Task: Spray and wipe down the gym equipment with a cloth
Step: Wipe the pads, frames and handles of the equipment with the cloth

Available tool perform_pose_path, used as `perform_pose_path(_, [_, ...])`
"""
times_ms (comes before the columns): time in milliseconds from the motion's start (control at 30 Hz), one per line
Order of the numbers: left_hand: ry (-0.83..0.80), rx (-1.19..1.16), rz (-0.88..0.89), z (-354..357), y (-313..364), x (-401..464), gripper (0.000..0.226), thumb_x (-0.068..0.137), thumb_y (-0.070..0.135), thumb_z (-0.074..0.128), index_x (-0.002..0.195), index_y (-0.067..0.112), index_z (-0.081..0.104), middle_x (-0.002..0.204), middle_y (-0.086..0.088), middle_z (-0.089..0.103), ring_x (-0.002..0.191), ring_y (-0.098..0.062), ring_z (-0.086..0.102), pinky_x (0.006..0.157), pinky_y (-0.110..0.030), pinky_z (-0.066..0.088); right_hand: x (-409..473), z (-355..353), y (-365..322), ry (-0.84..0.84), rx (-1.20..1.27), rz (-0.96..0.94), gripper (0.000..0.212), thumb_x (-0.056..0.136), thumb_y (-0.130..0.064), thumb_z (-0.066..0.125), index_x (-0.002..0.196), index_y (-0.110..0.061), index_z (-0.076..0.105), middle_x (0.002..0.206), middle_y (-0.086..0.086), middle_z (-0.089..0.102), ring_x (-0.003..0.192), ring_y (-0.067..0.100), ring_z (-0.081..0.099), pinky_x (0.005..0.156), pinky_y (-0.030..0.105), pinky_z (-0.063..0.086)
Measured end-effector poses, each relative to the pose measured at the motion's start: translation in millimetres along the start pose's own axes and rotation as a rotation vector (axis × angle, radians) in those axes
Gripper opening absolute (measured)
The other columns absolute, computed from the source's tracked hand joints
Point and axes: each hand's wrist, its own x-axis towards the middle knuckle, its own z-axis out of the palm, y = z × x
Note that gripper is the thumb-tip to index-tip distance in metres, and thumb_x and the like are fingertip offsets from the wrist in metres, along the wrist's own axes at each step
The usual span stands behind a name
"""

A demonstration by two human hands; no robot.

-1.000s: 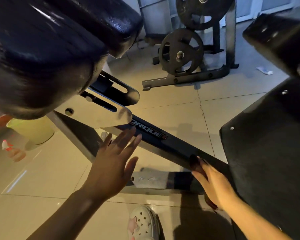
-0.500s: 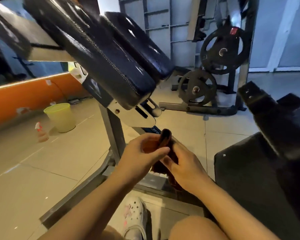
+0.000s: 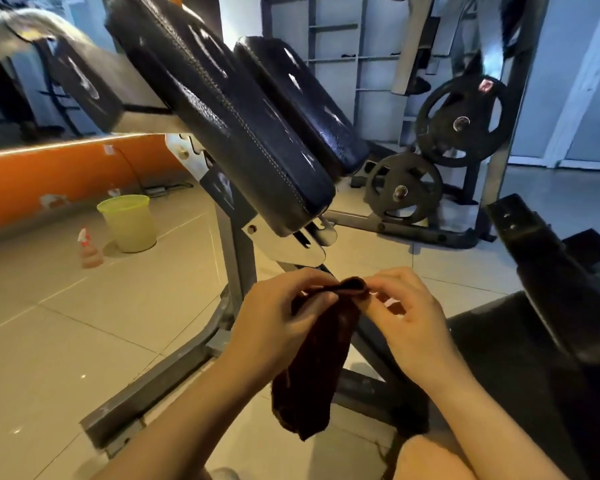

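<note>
In the head view we pinch the dark cloth (image 3: 312, 355) at its top edge with both the left hand (image 3: 278, 327) and the right hand (image 3: 409, 323), and the rest hangs below them. We judge we are refolding it between wipes; next it must go flat on the black pad (image 3: 243, 133) just above our hands.

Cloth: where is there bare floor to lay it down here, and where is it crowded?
Bare tiles lie left of the bench frame, in front of the yellow bucket and spray bottle. It is crowded on the right, between the black pad and weight plates. Both hands hold the cloth.
</note>
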Motion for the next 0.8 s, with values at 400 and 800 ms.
perform_pose_path(400, [0.087, -0.178, -0.099, -47, 1, 9, 0.019, 0.083, 0.017, 0.072, 0.091, 0.033, 0.066, 0.084, 0.019, 0.069, 0.087, 0.002, 0.064, 0.075, -0.009, 0.051, 36, 4, -48, 0.319, 0.042, -0.077, 0.021, 0.095, -0.015, 0.056, 0.099, -0.034, 0.064, 0.078, -0.013, 0.068, 0.077, 0.003, 0.066, 0.064, 0.018, 0.053])
perform_pose_path(800, [0.417, 0.319, 0.256, -85, 57, 89, 0.020, 0.083, 0.016, 0.074, 0.103, 0.017, 0.068, 0.093, 0.009, 0.068, 0.081, -0.007, 0.064, 0.066, -0.008, 0.047, 100, 8, -73, 0.229, -0.091, -0.320, 0.051, 0.094, -0.037, 0.054, 0.143, -0.037, 0.037, 0.128, -0.019, 0.052, 0.118, -0.004, 0.049, 0.095, 0.012, 0.044])
